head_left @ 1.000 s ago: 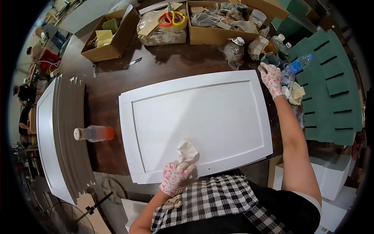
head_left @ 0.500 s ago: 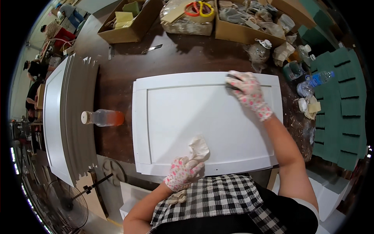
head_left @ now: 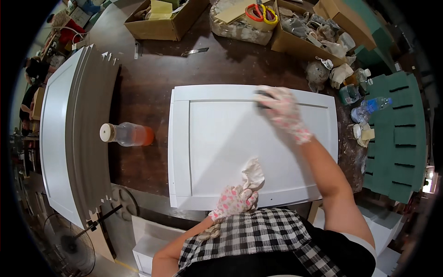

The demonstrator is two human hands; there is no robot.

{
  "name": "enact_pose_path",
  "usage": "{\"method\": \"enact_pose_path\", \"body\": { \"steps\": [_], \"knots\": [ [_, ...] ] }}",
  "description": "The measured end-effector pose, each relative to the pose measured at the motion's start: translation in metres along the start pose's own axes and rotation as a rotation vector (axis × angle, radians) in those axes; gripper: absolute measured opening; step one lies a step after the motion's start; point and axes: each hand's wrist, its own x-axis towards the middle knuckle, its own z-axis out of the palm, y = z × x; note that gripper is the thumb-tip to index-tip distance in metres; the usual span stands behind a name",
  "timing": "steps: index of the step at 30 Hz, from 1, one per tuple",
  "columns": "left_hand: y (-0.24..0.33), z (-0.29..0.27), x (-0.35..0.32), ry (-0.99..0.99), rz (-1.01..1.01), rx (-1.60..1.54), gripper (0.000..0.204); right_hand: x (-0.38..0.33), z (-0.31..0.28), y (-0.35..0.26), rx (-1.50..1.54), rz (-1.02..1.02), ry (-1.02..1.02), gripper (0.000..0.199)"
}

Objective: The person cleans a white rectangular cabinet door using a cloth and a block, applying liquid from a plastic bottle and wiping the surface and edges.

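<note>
The dark block (head_left: 261,99) is mostly hidden by the right hand (head_left: 282,112), which is blurred; it is gripped under curled fingers at the panel's far border. The white cloth (head_left: 253,174) is pinched in the bent fingers of the left hand (head_left: 236,201) — its lower end is covered. The boxes at the top are cut off. A blue label (head_left: 372,105) is worn by a clear bottle (head_left: 360,114), its print too small to be read. The white panel (head_left: 221,134), framed by a raised border and crossed by shadow, is laid flat on the brown table (head_left: 161,69).
</note>
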Motion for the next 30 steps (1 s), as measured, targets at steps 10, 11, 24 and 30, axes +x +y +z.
{"method": "enact_pose_path", "body": {
  "steps": [10,11,24,30],
  "knots": [
    [0.003,-0.004,0.003,-0.054,-0.023,-0.045,0.028,-0.139,-0.082,0.117,-0.287,0.304,-0.106,0.056],
    [0.003,-0.004,0.004,-0.120,-0.026,-0.032,0.029,-0.128,-0.071,0.106,-0.238,0.304,-0.068,0.056],
    [0.001,-0.008,0.006,0.051,0.000,-0.026,0.032,0.111,0.081,-0.094,0.011,-0.096,-0.015,0.047],
    [-0.023,-0.017,-0.011,0.164,-0.183,-0.094,0.036,0.036,0.011,-0.009,-0.050,-0.108,-0.120,0.051]
  ]
}}
